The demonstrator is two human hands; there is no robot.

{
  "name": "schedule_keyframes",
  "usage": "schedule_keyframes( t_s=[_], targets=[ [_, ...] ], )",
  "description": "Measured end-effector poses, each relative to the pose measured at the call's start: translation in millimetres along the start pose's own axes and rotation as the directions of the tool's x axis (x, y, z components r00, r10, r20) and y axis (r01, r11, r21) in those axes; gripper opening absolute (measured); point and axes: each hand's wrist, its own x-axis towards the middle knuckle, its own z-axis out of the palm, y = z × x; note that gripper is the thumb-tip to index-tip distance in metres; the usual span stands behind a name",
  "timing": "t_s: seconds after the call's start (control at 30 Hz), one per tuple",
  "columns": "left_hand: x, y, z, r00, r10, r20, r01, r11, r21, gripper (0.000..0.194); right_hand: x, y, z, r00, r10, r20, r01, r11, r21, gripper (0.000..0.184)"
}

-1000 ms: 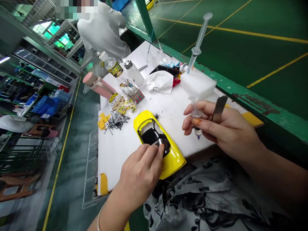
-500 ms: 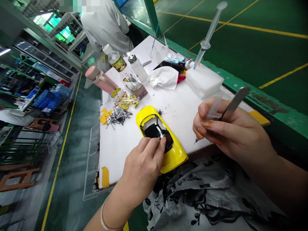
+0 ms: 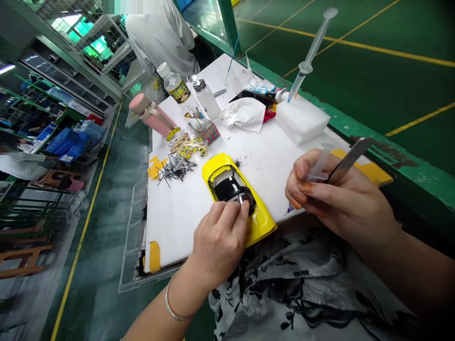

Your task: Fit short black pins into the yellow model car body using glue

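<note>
A yellow toy car body (image 3: 261, 219) lies on the white table (image 3: 185, 213) near its front edge, with a black interior part (image 3: 227, 188) showing through its window openings. My left hand (image 3: 218, 241) is closed, pinching a small silvery piece against the black part. My right hand (image 3: 337, 199) hovers to the right of the car, its fingers wrapped round a small clear syringe (image 3: 318, 168) with a purple tip and flat metal tweezers (image 3: 350, 155).
A pile of thin black pins (image 3: 174, 169) lies left of the car. Behind it stand a pink flask (image 3: 151, 115), bottles (image 3: 176, 87), a white cloth (image 3: 243, 113) and a foam block (image 3: 302, 121) with a tall syringe (image 3: 311, 54) stuck in it. Another person (image 3: 161, 35) works at the far end.
My right hand has tilted the small syringe from upright to slanting and drawn slightly right. The left hand stays pinched on the car's black part. The view has shifted a little.
</note>
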Motion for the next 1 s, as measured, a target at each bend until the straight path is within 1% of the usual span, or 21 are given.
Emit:
schedule_keyframes(
  t_s=[0.07,0.1,0.17,0.23,0.3,0.37,0.4,0.47,0.53,0.57,0.6,0.7,0.8,0.9,1.0],
  targets=[
    [-5,-5,-1.4,1.0,-0.024,-0.013,0.024,0.998,-0.057,0.034,-1,-1,1,1.0,-0.018,0.001,0.018,0.999,0.038,0.013],
    [-9,-8,-3.3,0.999,-0.04,-0.013,0.039,0.993,-0.108,0.034,-1,-3,2,1.0,-0.03,0.003,0.03,0.998,0.053,0.019],
    [-16,-16,-8.7,0.996,-0.089,-0.01,0.084,0.97,-0.23,0.037,-2,-6,4,0.998,-0.058,0.016,0.056,0.996,0.064,0.039],
    [-24,-24,-13.9,0.986,-0.166,-0.031,0.148,0.937,-0.316,0.041,-3,-9,7,0.997,-0.071,0.035,0.069,0.996,0.059,0.058],
    [-33,-30,-15.9,0.958,-0.278,-0.072,0.234,0.901,-0.365,0.041,-5,-8,11,0.997,-0.058,0.051,0.055,0.997,0.058,0.067],
    [-42,-36,-12.7,0.905,-0.416,-0.094,0.34,0.836,-0.431,0.034,-6,-4,18,0.997,-0.047,0.058,0.042,0.996,0.085,0.065],
    [-46,-38,-9.1,0.866,-0.492,-0.091,0.395,0.784,-0.479,0.029,-7,-1,21,0.997,-0.05,0.056,0.044,0.994,0.104,0.061],
    [-52,-42,1.4,0.763,-0.644,-0.058,0.485,0.629,-0.608,0.023,-8,8,30,0.996,-0.068,0.055,0.06,0.988,0.139,0.052],
    [-55,-45,14.7,0.665,-0.747,-0.011,0.518,0.472,-0.713,0.022,-9,17,40,0.995,-0.089,0.052,0.08,0.985,0.156,0.044],
    [-56,-46,21.7,0.628,-0.778,0.008,0.521,0.413,-0.746,0.022,-10,21,45,0.994,-0.097,0.049,0.088,0.983,0.159,0.04],
    [-57,-47,28.5,0.602,-0.798,0.021,0.522,0.373,-0.767,0.021,-12,24,49,0.994,-0.102,0.046,0.094,0.983,0.161,0.037],
    [-59,-47,45.5,0.55,-0.834,0.046,0.529,0.305,-0.792,0.02,-17,30,57,0.994,-0.095,0.048,0.087,0.984,0.153,0.028],
    [-62,-45,54.3,0.519,-0.852,0.07,0.524,0.252,-0.814,0.017,-21,29,60,0.992,-0.079,0.096,0.066,0.988,0.139,0.027],
    [-64,-43,56.0,0.511,-0.856,0.08,0.512,0.228,-0.828,0.017,-22,27,61,0.987,-0.097,0.13,0.081,0.989,0.123,0.029],
    [-64,-42,54.8,0.516,-0.853,0.079,0.501,0.225,-0.836,0.017,-22,29,61,0.985,-0.125,0.121,0.113,0.988,0.1,0.029]
  ],
)
